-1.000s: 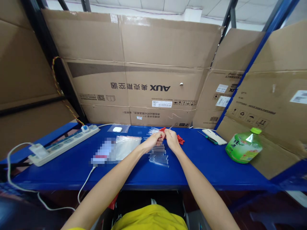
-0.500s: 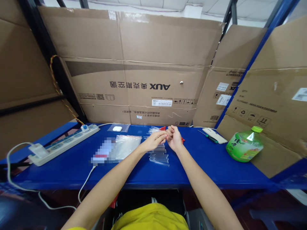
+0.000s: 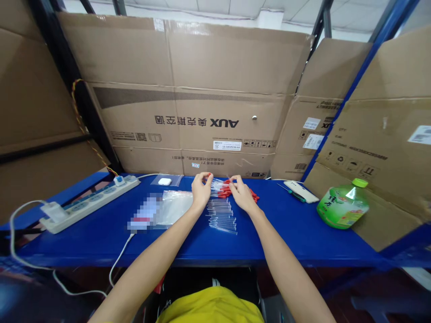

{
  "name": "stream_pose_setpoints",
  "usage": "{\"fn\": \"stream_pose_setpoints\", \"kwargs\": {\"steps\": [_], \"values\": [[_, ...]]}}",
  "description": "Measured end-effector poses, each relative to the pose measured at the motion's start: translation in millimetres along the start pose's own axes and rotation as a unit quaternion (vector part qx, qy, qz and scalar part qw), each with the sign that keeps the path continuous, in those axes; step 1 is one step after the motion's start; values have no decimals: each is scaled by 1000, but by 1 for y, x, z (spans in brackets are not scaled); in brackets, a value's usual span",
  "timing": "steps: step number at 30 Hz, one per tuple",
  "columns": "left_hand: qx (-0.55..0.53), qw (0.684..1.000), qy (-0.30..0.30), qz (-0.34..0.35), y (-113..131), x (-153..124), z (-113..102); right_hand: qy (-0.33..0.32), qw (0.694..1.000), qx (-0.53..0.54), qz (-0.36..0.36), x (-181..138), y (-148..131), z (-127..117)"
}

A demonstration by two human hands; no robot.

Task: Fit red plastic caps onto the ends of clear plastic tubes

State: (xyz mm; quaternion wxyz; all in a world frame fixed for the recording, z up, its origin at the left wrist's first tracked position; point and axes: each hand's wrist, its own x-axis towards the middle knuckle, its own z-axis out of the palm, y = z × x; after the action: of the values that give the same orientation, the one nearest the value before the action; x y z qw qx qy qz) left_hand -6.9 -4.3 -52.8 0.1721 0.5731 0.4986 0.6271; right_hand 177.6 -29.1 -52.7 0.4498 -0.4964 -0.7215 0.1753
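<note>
My left hand [image 3: 201, 188] is closed in a pinch above the left side of the pile, a small red piece [image 3: 209, 174] showing at its fingertips. To its right, my right hand [image 3: 241, 193] also pinches; a thin see-through piece, faint and blurred, sticks out from its fingertips. Between the hands lie several red-ended clear sticks [image 3: 225, 193], their red ends pointing right. More red ends [image 3: 255, 196] show beside my right wrist. Nearer to me, several thin clear tubes [image 3: 222, 220] lie side by side in a loose column on the blue table [image 3: 286, 237].
Left of the tubes lie a clear plastic bag [image 3: 171, 211] and a blurred-out phone [image 3: 146, 213] on a cable. A power strip [image 3: 97, 202] runs along the left. At right are a green screwdriver [image 3: 296, 194], a white case [image 3: 305, 192] and a green bottle [image 3: 343, 204]. Cardboard walls [image 3: 202, 58] enclose the table.
My hands were together over the pile and have moved apart, left hand to the left, right hand slightly down. The red-ended sticks between them now show.
</note>
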Motion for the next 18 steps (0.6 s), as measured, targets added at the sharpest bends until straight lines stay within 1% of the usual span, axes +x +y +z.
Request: {"fn": "stream_pose_setpoints", "kwargs": {"steps": [2,4,7,10,13,15,18], "values": [[-34,998,10,-43,-9,3,2,-50,997,-54,-7,-3,-1,3],[-73,993,21,-85,-14,4,4,-85,992,-87,-24,-5,-1,6],[-115,985,31,-121,-16,4,5,-125,983,-114,-69,-6,1,9],[-128,981,27,-144,-13,4,4,-126,975,-149,-107,-7,5,12],[-119,979,16,-166,-12,3,4,-128,966,-193,-114,-7,6,14],[-93,982,1,-164,-13,3,5,-139,961,-213,-110,-8,5,15],[-45,988,-43,-140,-16,1,7,-157,953,-235,-107,-8,2,17]]}}
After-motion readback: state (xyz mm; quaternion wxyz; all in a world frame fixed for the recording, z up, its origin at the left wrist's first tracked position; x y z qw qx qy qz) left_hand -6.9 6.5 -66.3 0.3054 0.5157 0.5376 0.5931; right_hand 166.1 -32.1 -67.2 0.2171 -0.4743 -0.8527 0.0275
